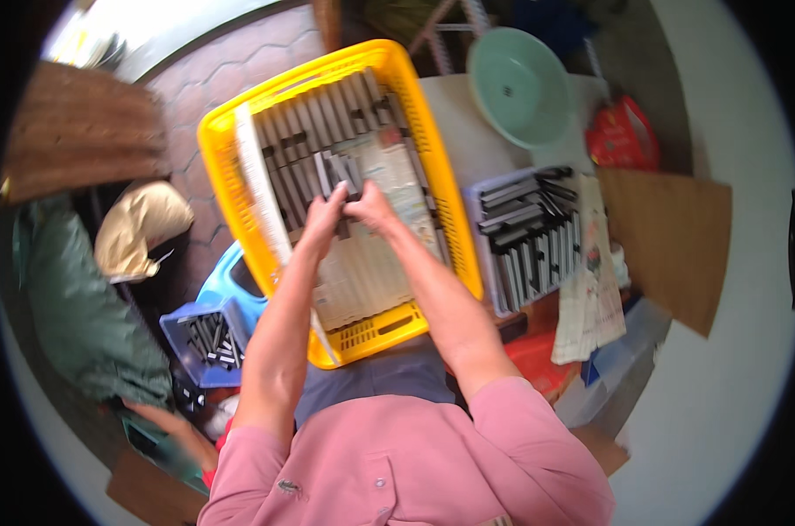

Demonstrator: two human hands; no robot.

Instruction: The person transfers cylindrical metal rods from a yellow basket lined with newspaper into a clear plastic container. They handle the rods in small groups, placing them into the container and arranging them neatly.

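My left hand [325, 216] and my right hand [374, 209] meet over a yellow plastic basket [446, 197]. Between them they grip a small bunch of slim grey bars with black parts [338, 167], standing side by side. Beneath, rows of similar bars [314, 114] line the far and left parts of the basket. Printed paper [362, 276] covers the near and right parts of its contents. A long white strip [250, 158] runs along the basket's left inside. My fingertips are partly hidden by the bars and by each other.
At right, a pale purple crate [475, 219] holds more bars; a green basin [518, 83] stands beyond. A blue bin [193, 351] with short dark pieces sits lower left, beside a blue stool [231, 280]. Another person's arm [174, 430] shows at lower left. Cardboard [669, 237] lies right.
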